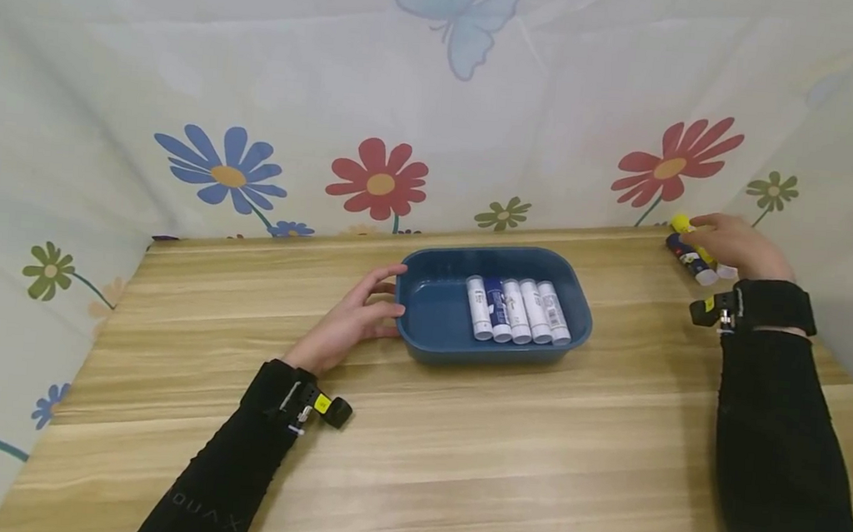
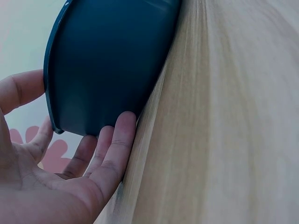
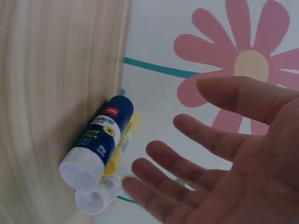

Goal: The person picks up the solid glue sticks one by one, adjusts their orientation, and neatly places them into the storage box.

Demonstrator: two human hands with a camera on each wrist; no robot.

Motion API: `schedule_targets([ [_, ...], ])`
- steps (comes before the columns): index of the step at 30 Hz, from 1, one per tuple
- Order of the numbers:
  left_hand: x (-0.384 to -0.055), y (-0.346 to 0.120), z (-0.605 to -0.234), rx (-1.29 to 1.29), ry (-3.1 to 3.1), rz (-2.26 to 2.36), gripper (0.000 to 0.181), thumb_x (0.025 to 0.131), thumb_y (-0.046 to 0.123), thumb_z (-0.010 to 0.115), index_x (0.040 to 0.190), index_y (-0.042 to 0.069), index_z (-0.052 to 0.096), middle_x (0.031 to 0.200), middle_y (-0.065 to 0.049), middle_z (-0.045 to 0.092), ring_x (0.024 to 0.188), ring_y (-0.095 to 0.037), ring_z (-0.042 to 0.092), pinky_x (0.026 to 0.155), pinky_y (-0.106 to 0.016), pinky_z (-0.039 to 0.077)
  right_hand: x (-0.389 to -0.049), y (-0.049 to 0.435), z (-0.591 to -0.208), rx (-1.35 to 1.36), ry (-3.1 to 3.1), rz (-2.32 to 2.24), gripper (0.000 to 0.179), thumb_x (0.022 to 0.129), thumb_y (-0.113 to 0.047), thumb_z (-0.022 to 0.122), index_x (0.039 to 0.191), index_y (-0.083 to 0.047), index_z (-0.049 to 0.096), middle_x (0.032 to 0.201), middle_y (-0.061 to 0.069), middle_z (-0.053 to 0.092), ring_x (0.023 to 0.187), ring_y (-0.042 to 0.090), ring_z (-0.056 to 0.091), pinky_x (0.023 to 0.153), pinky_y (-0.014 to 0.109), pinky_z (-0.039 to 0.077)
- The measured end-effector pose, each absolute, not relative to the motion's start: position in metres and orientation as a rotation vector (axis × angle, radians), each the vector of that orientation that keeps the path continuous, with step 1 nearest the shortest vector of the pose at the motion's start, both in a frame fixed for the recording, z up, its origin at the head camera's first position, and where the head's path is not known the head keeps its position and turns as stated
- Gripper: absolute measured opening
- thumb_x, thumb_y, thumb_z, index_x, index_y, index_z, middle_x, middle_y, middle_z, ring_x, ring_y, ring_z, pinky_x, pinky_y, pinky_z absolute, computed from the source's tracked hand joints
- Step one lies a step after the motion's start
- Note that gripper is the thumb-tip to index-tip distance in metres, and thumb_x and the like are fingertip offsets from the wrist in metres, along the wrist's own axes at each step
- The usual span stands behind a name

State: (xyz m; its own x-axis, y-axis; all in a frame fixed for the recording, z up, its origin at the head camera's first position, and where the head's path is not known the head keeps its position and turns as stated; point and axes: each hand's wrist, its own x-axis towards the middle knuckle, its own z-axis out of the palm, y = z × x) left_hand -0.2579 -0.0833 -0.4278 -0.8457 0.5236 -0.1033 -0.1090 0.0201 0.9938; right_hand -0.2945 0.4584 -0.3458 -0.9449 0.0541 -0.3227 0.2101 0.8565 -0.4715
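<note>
A dark blue plastic basin (image 1: 490, 359) stands on the table, with several glue sticks (image 1: 519, 311) lined up side by side in its right half. Most look white; one has a dark blue label. My left hand (image 1: 347, 322) touches the basin's left end, fingers spread along its rim and outer wall (image 2: 107, 60). At the back right, my right hand (image 1: 744, 245) hovers by a small heap of loose glue sticks. There, a navy glue stick (image 3: 100, 140) with a white cap lies over a yellow one (image 3: 112, 163). The right fingers (image 3: 173, 161) are extended and hold nothing.
The wood-grain table (image 1: 532, 458) meets a white curtain (image 1: 299, 64) printed with flowers along its back edge. Curtain panels also hang at the left and right sides. Each wrist wears a black strap with a small camera (image 1: 338, 412).
</note>
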Motion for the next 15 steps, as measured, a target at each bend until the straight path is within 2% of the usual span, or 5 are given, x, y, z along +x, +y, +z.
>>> schedule_targets([
  [10,-0.2560,-0.0834,-0.4280,0.425,1.852,1.872,0.057,0.098,0.016,0.057,0.148,0.031,0.035,0.144,-0.010,0.032,0.128,-0.032,0.044,0.099,-0.046,0.054,-0.2958,0.4609,-0.3506,0.186,2.704,-0.757,0.080,0.103,-0.050,0.033,0.152,0.008,0.007,0.151,0.042,0.009,0.131,0.061,0.023,0.105,0.075,0.027],
  [15,-0.2576,-0.0836,-0.4284,0.435,1.852,1.875,0.056,0.098,0.016,0.057,0.148,0.032,0.036,0.143,-0.010,0.033,0.129,-0.032,0.044,0.099,-0.046,0.054,-0.2977,0.4634,-0.3540,0.185,2.718,-0.728,0.079,0.103,-0.049,0.034,0.152,0.009,0.011,0.150,0.042,0.012,0.129,0.059,0.029,0.103,0.073,0.031],
])
